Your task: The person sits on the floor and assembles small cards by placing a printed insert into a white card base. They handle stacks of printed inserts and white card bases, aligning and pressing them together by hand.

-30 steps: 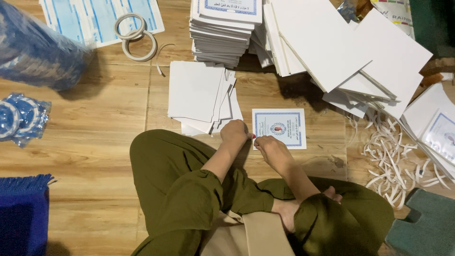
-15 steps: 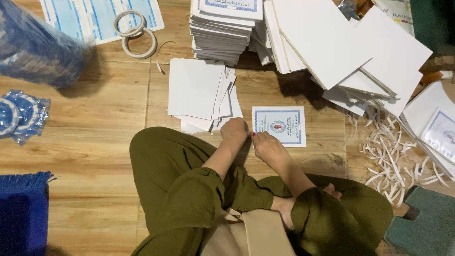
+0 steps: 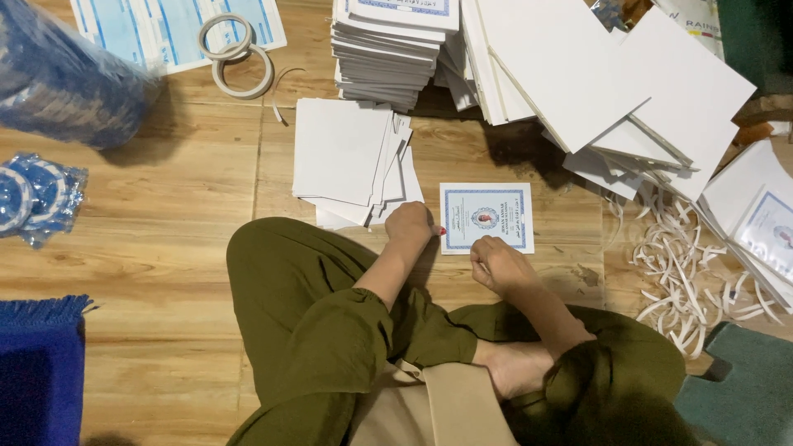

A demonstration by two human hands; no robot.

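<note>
A small white card with a blue border (image 3: 487, 216) lies flat on the wooden floor in front of me. My left hand (image 3: 410, 225) rests at its left edge, fingertips touching the card's lower left side. My right hand (image 3: 498, 264) is curled at the card's bottom edge, fingers pinching at its lower margin. Just left of the card lies a loose pile of blank white sheets (image 3: 351, 161). I sit cross-legged in olive trousers, a bare foot showing under my right forearm.
A tall stack of printed cards (image 3: 388, 45) and leaning white boards (image 3: 578, 70) stand behind. Two tape rolls (image 3: 235, 54) lie on blue-printed sheets. White peeled strips (image 3: 677, 264) litter the right. Blue plastic-wrapped packs (image 3: 33, 198) and a blue mat (image 3: 41, 372) sit left.
My right hand has slid a little right along the card's bottom edge; the left hand stays at the left edge. The card has not moved.
</note>
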